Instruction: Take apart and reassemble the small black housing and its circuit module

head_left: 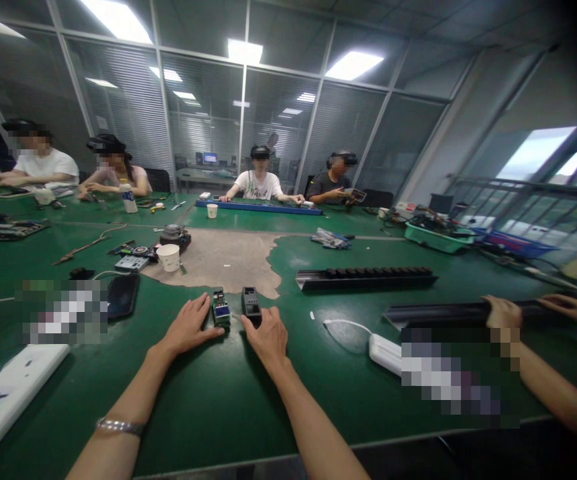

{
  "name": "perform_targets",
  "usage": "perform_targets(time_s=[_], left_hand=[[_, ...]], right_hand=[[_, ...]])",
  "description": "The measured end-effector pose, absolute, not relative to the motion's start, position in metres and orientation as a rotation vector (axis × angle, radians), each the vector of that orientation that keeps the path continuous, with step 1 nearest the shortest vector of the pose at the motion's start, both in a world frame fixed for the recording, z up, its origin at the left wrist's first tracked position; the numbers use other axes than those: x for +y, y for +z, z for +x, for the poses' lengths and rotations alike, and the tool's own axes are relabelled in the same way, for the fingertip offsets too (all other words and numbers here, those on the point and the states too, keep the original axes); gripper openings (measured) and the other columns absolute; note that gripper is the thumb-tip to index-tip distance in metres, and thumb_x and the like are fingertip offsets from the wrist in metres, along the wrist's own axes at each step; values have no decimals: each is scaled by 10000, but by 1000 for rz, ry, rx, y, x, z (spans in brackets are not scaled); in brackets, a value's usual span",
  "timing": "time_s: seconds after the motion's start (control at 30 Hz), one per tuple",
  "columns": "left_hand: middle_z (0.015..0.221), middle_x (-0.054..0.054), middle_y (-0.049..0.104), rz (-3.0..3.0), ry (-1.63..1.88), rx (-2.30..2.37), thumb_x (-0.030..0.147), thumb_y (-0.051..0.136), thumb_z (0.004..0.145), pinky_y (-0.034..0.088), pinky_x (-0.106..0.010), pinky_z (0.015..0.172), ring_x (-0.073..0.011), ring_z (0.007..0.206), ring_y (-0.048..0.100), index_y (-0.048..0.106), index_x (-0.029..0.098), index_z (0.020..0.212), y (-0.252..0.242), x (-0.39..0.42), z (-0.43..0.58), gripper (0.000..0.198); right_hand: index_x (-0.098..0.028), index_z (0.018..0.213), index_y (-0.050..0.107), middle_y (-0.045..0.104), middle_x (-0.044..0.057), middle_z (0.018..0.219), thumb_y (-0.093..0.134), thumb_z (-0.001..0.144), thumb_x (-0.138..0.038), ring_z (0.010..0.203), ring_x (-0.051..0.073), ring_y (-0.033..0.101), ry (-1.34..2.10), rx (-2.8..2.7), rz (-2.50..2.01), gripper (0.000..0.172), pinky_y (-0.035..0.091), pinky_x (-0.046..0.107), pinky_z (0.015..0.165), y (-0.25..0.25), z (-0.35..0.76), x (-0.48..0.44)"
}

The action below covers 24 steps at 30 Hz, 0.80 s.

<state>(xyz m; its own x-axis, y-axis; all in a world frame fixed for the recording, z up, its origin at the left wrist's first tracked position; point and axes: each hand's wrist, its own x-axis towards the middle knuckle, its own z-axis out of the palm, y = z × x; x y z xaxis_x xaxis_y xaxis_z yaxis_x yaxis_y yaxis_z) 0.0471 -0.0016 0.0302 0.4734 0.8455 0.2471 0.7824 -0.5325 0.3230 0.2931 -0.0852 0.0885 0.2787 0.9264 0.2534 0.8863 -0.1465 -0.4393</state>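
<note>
A small circuit board module with a blue display stands on the green table in front of me. My left hand lies just left of it, fingers stretched out and thumb reaching to the module's lower edge. To the right is a black plastic housing with openings in its face. My right hand is around the housing's near end, thumb on its left and fingers on its right. The housing's lower part is hidden behind that hand. A narrow gap separates module and housing.
Behind lie a brown sheet, a paper cup and loose electronic parts. A phone and white power strip are left. Rightward are a black rail, white device and another person's hands on a second rail. Several people sit opposite.
</note>
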Motion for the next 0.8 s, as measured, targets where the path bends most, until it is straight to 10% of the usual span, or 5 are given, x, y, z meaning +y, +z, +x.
perform_targets(time_s=[0.8], left_hand=[[1716, -242, 305, 2538, 583, 1435, 679, 626, 907, 241, -598, 1287, -413, 1594, 296, 184, 148, 1683, 24, -1, 46, 1039]], right_hand=[[-169, 1073, 762, 686, 139, 1138, 677, 930, -582, 1011, 271, 721, 236, -1746, -1914, 446, 529, 349, 865, 134, 229, -73]])
